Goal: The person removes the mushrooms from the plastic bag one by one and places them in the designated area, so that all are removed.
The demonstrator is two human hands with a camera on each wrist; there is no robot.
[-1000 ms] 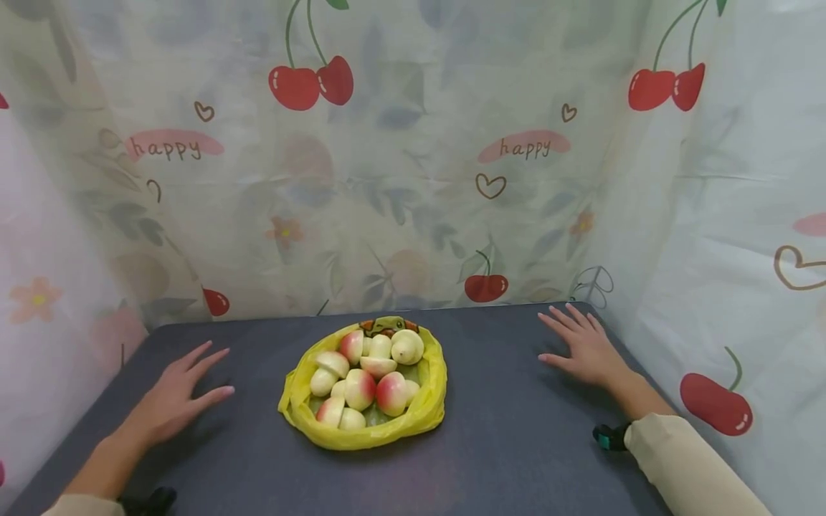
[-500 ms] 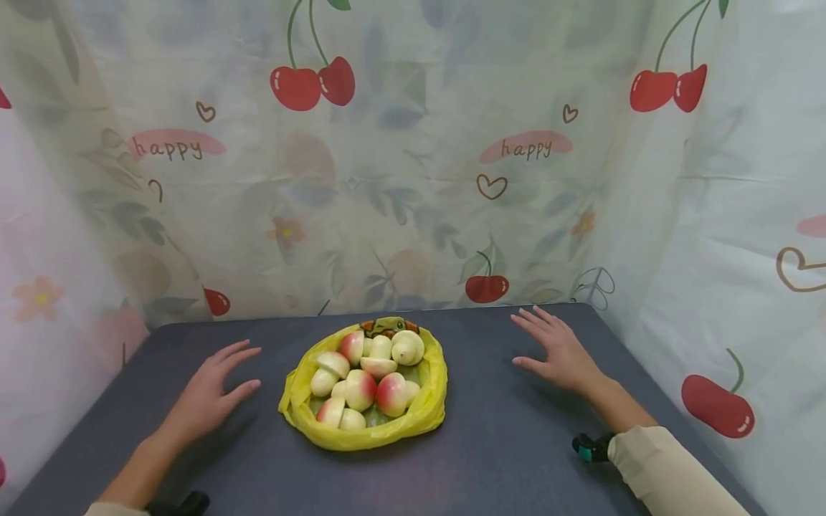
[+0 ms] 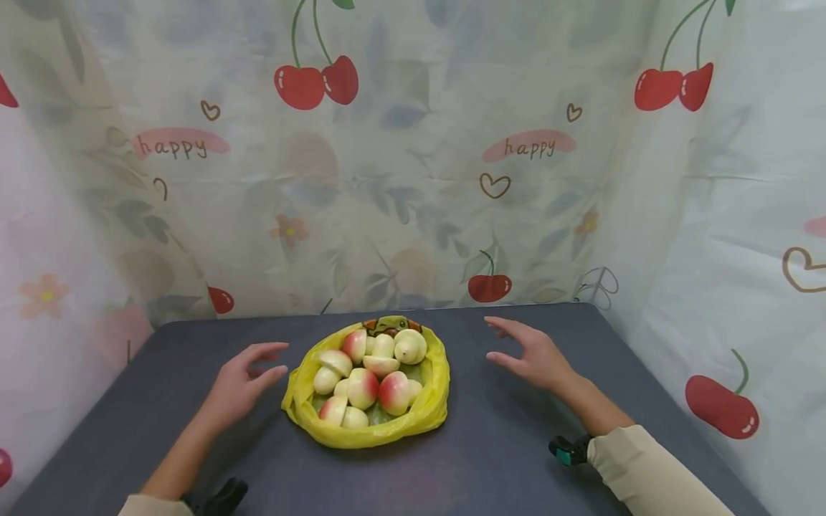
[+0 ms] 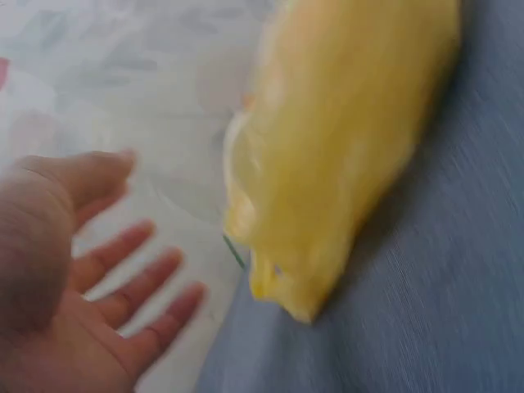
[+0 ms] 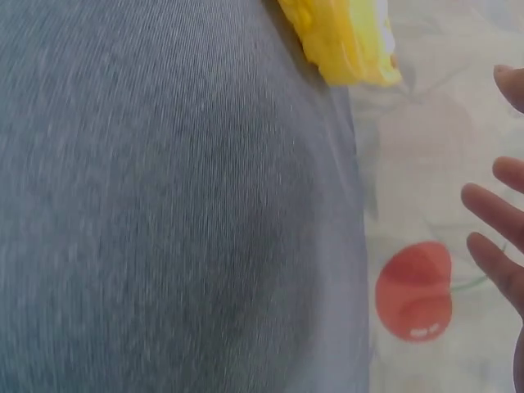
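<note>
A yellow plastic bag (image 3: 436, 401), its rim folded down like a bowl, stands on the dark table. Inside it lie several cream mushroom-shaped pieces (image 3: 363, 388), some with pinkish-red caps. Just left of the bag, my left hand (image 3: 240, 387) hovers with thumb and fingers apart, holding nothing. My right hand (image 3: 532, 358) is raised on the other side, farther from the rim, fingers loosely bent and nothing in them. In the left wrist view the bag (image 4: 344, 139) is blurred beside the spread left hand (image 4: 90, 286). Only the bag's end (image 5: 344, 41) shows in the right wrist view.
The dark cloth-covered table (image 3: 490, 459) ends at a pale printed curtain (image 3: 400, 179) behind, with more curtain along both sides. Each wrist wears a black strap; the right one (image 3: 568, 451) has a teal part.
Both hands have moved inward toward the bag, the left one rightward and the right one leftward, their fingers bending somewhat more. The bag and its contents have stayed in place.
</note>
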